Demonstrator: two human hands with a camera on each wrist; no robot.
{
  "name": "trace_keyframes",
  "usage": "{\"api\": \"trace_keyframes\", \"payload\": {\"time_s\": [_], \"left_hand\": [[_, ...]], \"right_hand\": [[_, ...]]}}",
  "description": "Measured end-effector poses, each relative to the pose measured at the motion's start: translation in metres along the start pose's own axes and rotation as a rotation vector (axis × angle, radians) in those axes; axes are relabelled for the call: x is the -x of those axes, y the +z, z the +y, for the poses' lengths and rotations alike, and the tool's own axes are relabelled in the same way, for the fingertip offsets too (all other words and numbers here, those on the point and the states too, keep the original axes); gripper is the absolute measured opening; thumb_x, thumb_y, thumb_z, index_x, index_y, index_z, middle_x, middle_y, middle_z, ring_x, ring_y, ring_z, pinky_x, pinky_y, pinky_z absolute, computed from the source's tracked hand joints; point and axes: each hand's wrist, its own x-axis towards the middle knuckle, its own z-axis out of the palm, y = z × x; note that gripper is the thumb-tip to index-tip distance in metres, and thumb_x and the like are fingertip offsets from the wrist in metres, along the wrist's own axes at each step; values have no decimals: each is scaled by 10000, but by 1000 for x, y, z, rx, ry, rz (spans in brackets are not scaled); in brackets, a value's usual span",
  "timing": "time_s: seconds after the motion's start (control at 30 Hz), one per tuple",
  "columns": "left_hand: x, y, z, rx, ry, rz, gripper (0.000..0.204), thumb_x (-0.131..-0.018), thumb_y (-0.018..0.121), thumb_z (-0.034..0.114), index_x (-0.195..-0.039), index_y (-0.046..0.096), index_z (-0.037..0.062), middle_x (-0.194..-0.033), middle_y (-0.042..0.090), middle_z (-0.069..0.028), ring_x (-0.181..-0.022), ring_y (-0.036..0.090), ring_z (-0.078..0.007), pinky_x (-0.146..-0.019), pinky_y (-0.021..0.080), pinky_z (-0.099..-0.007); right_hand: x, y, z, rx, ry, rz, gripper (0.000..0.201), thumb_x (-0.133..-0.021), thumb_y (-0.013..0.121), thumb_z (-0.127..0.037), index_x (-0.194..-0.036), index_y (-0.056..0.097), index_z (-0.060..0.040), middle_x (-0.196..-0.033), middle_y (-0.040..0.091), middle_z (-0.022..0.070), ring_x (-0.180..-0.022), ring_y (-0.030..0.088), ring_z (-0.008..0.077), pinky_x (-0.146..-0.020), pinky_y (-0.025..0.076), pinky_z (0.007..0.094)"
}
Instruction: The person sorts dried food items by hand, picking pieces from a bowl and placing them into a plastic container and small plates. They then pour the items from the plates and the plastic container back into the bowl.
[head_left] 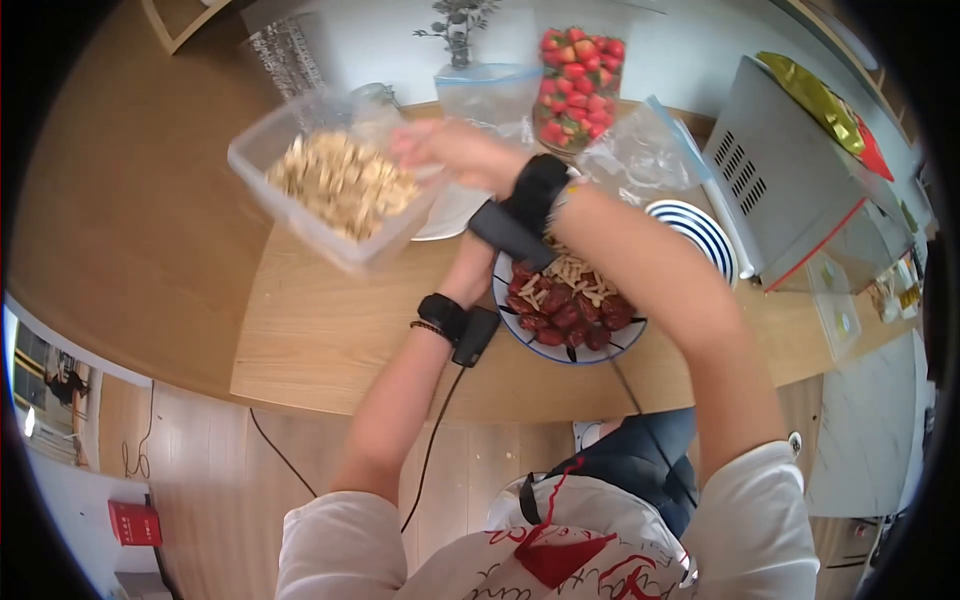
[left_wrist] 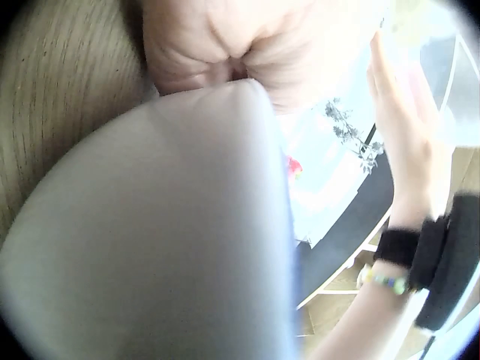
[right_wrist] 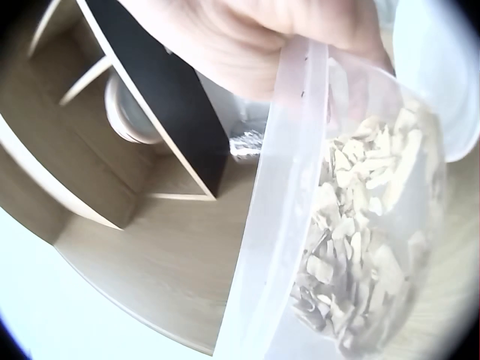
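Observation:
My right hand (head_left: pixel 455 150) reaches across to the left and grips the rim of a clear plastic container (right_wrist: pixel 270 195), which is raised and tilted. Pale dried slices (head_left: pixel 345 185) fill part of it. Below the right wrist, my left hand (head_left: pixel 474 268) holds the left side of a white bowl (head_left: pixel 503 300) with a blue rim; in the left wrist view the curled fingers (left_wrist: pixel 217 45) meet the bowl's wall (left_wrist: pixel 165 225). Red dates (head_left: pixel 565 315) lie in the bowl, topped with thin pale sticks (head_left: pixel 575 275). My right forearm covers the bowl's far part.
At the back stand a tall jar of strawberries (head_left: pixel 578 90), a zip bag (head_left: pixel 488 95) and a crumpled clear bag (head_left: pixel 640 155). A blue-striped plate (head_left: pixel 700 225) sits beyond my right forearm, beside a grey appliance (head_left: pixel 790 170). A white dish (head_left: pixel 448 215) lies below the right hand.

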Motion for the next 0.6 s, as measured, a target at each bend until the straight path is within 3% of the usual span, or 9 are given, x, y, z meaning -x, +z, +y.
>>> {"api": "trace_keyframes", "payload": {"time_s": [0.03,0.13,0.17,0.27,0.37,0.53,0.57,0.6], "left_hand": [[-1,1,2,-27,3,-128,349,-928,493,143,-1256,455,31,-1245,520,-64,-1076,522,-166,-938,414,-286],[-18,-18,-9,-33,27,-302,392,-879,429,17,-1269,422,-22,-1292,488,-155,-1209,458,-208,-1024,365,-314],[-6,-3,1,-20,19,-211,395,-877,409,8,-1268,403,-45,-1298,476,-189,-1242,434,-238,-1054,339,-327],[-6,-5,1,-67,-38,-143,406,-896,333,14,-1297,365,-44,-1316,459,-187,-1230,447,-252,-1036,361,-352],[-14,-12,-5,46,72,-282,425,-904,336,52,-1318,325,-45,-1343,426,-200,-1246,426,-269,-1052,339,-371],[-4,1,4,-15,13,-321,508,-958,348,238,-1376,242,-30,-1408,351,-181,-1310,334,-250,-1088,278,-374],[-5,2,5,6,-4,-332,512,-961,349,255,-1374,250,-31,-1408,352,-177,-1312,330,-248,-1088,276,-370],[-4,2,7,26,-19,-339,517,-964,350,272,-1372,258,-31,-1408,353,-174,-1314,327,-246,-1089,273,-366]], "right_hand": [[18,-11,-22,15,-53,108,224,-841,556,-86,-1045,639,-46,-976,620,24,-861,569,128,-704,479,277],[77,-53,-70,213,-158,311,282,-812,598,-89,-1084,634,-25,-937,645,26,-838,590,122,-698,484,268],[104,-58,-87,364,-127,344,386,-843,582,-110,-1218,561,-22,-1113,617,49,-974,560,119,-844,436,253],[149,-99,-83,583,-169,455,386,-853,565,-113,-1223,550,-2,-1084,617,65,-937,567,116,-833,432,256],[175,-128,-65,650,-130,585,381,-867,562,-138,-1222,552,-1,-1061,628,74,-924,572,122,-827,429,253],[203,-130,-42,955,-212,853,354,-880,555,-133,-1221,558,-38,-1034,651,119,-933,588,158,-849,426,258],[202,-132,-31,920,-358,880,319,-850,524,-72,-1161,587,-36,-1028,639,191,-942,610,322,-825,456,317],[202,-130,-28,905,-409,882,325,-850,518,-57,-1168,583,-41,-1046,631,192,-957,605,319,-834,452,316]]}}
